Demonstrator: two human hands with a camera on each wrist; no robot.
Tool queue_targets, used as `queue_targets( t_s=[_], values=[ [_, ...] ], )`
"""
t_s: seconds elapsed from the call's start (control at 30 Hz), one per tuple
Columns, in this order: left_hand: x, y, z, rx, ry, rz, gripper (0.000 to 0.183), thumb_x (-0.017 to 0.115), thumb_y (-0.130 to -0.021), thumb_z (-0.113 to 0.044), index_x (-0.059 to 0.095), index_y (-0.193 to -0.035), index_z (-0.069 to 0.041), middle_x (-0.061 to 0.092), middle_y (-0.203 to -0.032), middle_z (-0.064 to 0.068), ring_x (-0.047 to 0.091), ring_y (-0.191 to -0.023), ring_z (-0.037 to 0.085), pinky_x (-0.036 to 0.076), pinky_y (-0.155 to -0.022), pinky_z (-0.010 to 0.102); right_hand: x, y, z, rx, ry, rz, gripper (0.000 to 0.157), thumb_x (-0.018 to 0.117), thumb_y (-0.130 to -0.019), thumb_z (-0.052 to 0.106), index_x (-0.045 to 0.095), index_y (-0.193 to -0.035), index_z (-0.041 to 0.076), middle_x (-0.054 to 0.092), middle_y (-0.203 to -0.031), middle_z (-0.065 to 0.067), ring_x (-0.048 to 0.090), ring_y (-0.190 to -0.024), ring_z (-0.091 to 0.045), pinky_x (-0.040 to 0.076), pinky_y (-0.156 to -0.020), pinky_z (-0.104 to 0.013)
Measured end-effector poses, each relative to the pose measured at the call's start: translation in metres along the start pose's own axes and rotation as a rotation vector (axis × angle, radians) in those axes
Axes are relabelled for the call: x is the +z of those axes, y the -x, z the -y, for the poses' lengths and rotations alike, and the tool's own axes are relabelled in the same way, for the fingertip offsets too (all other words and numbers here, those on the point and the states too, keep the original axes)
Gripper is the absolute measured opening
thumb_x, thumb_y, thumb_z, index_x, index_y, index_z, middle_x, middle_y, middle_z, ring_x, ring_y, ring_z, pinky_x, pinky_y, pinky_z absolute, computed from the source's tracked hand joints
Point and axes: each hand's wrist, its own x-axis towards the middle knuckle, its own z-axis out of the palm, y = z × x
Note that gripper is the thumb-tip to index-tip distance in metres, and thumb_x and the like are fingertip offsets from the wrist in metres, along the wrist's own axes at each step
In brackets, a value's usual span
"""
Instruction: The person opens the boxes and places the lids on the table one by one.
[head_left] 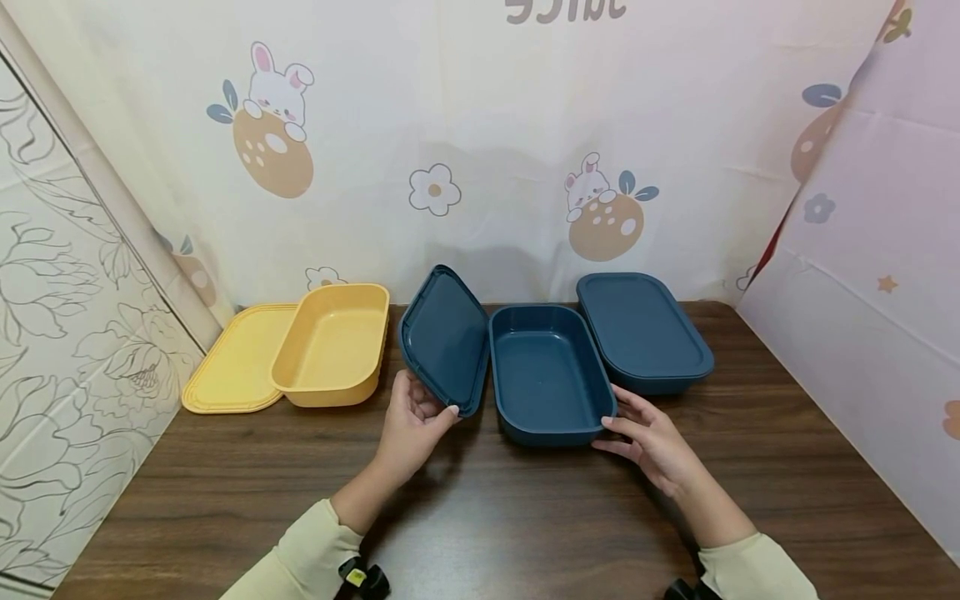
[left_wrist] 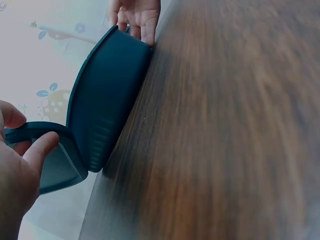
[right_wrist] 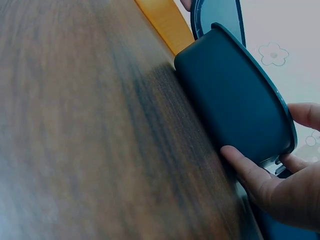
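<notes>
Left hand (head_left: 414, 421) pinches a smooth, tilted blue lid (head_left: 447, 337) in its fingers; right hand (head_left: 651, 440) clamps fingers on the rounded, open blue box (head_left: 551, 435), between both hands on wood-grained desk (head_left: 480, 525). Beyond, grey lettering (head_left: 573, 10) is cut.

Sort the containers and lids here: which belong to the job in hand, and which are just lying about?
In the job:
tilted blue lid, held by left hand
open blue box, held by right hand

Apparently lying about:
yellow box
yellow lid
closed blue box
</notes>
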Motion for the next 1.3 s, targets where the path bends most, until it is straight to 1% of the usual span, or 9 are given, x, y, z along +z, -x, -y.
queue_targets(
  t_s=[0.3, 0.47, 0.63, 0.77, 1.07, 1.2, 1.3],
  values=[
    [0.0042, -0.0013, 0.0033, -0.014, 0.059, -0.033, 0.058, 0.061, -0.082, 0.018, 0.032, -0.13, 0.003, 0.054, -0.118, 0.03, 0.064, -0.092, 0.029, 0.058, -0.071, 0.036, -0.0005, 0.0008, -0.0001, -0.002, 0.0, 0.004, 0.072, 0.058, -0.097, 0.005, 0.015, -0.154, -0.001, 0.022, -0.151, -0.029, 0.058, -0.115, -0.021, 0.052, -0.089, -0.045],
    [0.0044, -0.001, 0.0041, -0.034, 0.086, -0.053, 0.059, 0.061, -0.081, 0.018, 0.031, -0.13, 0.002, 0.054, -0.117, 0.029, 0.063, -0.093, 0.029, 0.058, -0.07, 0.036, -0.0006, 0.0007, -0.0001, -0.005, -0.002, 0.008, 0.071, 0.058, -0.097, 0.005, 0.016, -0.154, -0.001, 0.025, -0.149, -0.028, 0.059, -0.115, -0.021, 0.052, -0.089, -0.045],
    [0.0047, -0.0003, 0.0056, -0.053, 0.102, -0.067, 0.06, 0.06, -0.081, 0.019, 0.032, -0.131, 0.001, 0.053, -0.118, 0.029, 0.062, -0.095, 0.032, 0.058, -0.07, 0.037, -0.0013, 0.0005, -0.0006, -0.013, -0.007, 0.015, 0.071, 0.058, -0.097, 0.005, 0.016, -0.154, -0.001, 0.032, -0.146, -0.024, 0.059, -0.115, -0.021, 0.052, -0.089, -0.045],
    [0.0054, -0.0001, 0.0061, -0.049, 0.094, -0.068, 0.06, 0.061, -0.081, 0.019, 0.033, -0.13, 0.002, 0.053, -0.118, 0.029, 0.063, -0.094, 0.033, 0.058, -0.069, 0.036, -0.0014, 0.0009, -0.0007, -0.017, -0.004, 0.018, 0.07, 0.058, -0.097, 0.004, 0.017, -0.154, -0.001, 0.037, -0.143, -0.021, 0.059, -0.115, -0.021, 0.052, -0.089, -0.045],
    [0.0056, -0.0001, 0.0062, -0.042, 0.046, -0.089, 0.062, 0.065, -0.078, 0.019, 0.035, -0.13, 0.001, 0.055, -0.118, 0.026, 0.061, -0.098, 0.037, 0.059, -0.069, 0.039, -0.0007, 0.001, 0.0, -0.016, -0.007, 0.014, 0.07, 0.059, -0.097, 0.004, 0.018, -0.153, -0.001, 0.038, -0.143, -0.02, 0.059, -0.114, -0.021, 0.052, -0.089, -0.046],
    [0.0058, -0.001, 0.0078, -0.029, 0.033, -0.101, 0.067, 0.067, -0.077, 0.018, 0.034, -0.132, 0.0, 0.056, -0.118, 0.026, 0.06, -0.1, 0.034, 0.059, -0.07, 0.039, -0.0006, 0.0012, -0.0001, -0.016, -0.009, 0.01, 0.07, 0.059, -0.097, 0.004, 0.018, -0.153, -0.001, 0.038, -0.143, -0.02, 0.059, -0.113, -0.021, 0.052, -0.089, -0.046],
    [0.0062, -0.0012, 0.0093, -0.018, 0.023, -0.114, 0.07, 0.068, -0.077, 0.018, 0.032, -0.134, -0.001, 0.057, -0.114, 0.027, 0.059, -0.097, 0.031, 0.059, -0.07, 0.04, -0.0004, 0.0015, -0.0004, -0.017, -0.011, 0.009, 0.07, 0.059, -0.097, 0.004, 0.018, -0.153, -0.002, 0.038, -0.143, -0.021, 0.06, -0.113, -0.02, 0.052, -0.089, -0.045]
  ],
)
